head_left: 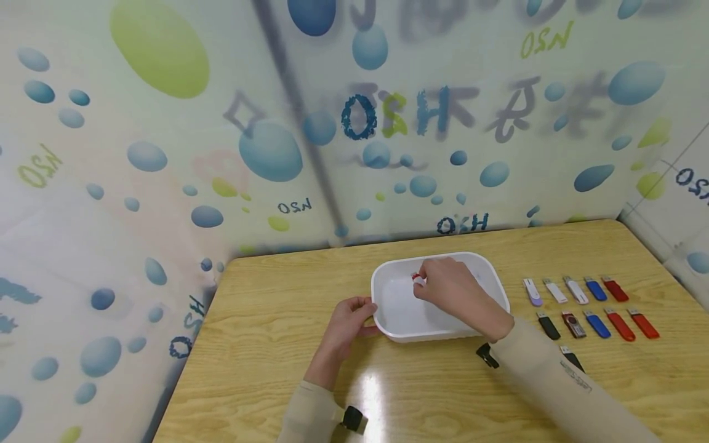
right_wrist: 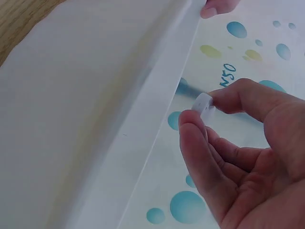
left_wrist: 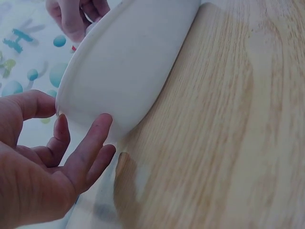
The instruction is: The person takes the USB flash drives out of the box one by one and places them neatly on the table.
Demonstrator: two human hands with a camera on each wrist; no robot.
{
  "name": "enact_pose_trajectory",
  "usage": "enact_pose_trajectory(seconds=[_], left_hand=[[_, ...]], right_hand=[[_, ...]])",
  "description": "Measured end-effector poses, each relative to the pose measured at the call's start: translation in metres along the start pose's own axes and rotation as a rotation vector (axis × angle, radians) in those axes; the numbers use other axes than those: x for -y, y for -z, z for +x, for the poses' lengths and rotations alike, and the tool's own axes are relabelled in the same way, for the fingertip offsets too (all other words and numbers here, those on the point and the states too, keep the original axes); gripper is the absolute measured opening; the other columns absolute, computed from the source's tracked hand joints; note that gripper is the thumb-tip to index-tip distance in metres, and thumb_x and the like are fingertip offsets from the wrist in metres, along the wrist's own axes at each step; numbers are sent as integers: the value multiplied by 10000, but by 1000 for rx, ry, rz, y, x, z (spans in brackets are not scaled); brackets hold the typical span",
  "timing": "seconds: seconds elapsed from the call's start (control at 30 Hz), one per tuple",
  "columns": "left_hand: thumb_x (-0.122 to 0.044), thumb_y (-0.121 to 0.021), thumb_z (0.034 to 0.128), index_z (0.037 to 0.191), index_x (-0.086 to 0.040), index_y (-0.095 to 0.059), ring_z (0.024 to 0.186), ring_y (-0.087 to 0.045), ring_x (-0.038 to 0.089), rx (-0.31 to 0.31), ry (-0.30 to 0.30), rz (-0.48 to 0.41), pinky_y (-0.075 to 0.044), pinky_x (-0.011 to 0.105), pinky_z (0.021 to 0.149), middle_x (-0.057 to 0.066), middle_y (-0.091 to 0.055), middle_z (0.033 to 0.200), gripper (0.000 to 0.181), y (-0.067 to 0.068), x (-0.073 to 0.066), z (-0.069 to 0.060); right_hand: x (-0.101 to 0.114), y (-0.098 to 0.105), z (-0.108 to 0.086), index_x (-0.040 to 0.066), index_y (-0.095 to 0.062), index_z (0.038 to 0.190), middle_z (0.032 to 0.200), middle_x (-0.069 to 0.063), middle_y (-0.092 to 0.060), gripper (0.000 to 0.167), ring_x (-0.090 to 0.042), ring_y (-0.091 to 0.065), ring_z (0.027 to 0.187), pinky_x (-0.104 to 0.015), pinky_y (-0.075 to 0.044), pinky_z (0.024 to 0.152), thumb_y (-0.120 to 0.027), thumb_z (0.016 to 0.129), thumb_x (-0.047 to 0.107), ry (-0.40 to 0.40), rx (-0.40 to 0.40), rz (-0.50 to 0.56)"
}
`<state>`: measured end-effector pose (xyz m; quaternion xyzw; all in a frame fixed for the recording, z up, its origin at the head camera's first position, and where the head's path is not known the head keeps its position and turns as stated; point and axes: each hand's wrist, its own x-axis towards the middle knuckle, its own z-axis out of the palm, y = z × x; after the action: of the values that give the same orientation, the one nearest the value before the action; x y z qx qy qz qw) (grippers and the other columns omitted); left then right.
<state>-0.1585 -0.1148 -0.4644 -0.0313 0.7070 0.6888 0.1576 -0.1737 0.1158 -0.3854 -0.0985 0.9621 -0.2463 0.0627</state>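
A white plastic tub with rounded corners stands on the wooden table. My left hand pinches its rim at the near left corner; in the left wrist view, other fingers lie along the outer wall. Above the tub's inside, my right hand pinches a small white-and-red USB stick between thumb and fingertips. The right wrist view shows the white end of this USB stick, the rest being covered by the fingers. My right hand and forearm hide part of the tub's floor.
Right of the tub, several USB sticks lie in rows on the table, among them a white and purple one, a blue one and a red one. A black one lies nearer, partly behind my right sleeve. A patterned wall stands behind.
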Motion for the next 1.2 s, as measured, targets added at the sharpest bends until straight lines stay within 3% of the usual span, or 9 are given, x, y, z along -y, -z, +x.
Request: enact_pose_trajectory(seconds=[0.27, 0.8, 1.2], left_hand=[[-95, -607, 1003, 1131, 137, -594, 904, -672, 183, 4, -6, -2, -653, 435, 815, 105, -580, 1064, 266, 0, -1, 1], [-104, -612, 1001, 1157, 147, -591, 922, -685, 223, 5, 2, -3, -652, 435, 820, 110, -589, 1066, 296, 0, 1, 1], [-94, -589, 1015, 1177, 166, -584, 934, -679, 230, 9, 2, 1, -656, 403, 807, 167, -610, 1088, 307, 1, 4, 4]], right_hand=[[-6, 9, -20, 45, -759, 1040, 812, -15, -668, 197, -168, -522, 658, -270, -406, 534, -716, 915, 192, 6, -63, 5], [-42, 40, -58, 37, -695, 954, 695, 28, -551, 154, -156, -454, 577, -277, -339, 496, -712, 927, 188, -7, -140, -55], [-79, 59, -87, -1, -683, 1013, 747, 5, -567, 272, -178, -473, 618, -290, -361, 509, -730, 925, 253, -108, -137, -92]])
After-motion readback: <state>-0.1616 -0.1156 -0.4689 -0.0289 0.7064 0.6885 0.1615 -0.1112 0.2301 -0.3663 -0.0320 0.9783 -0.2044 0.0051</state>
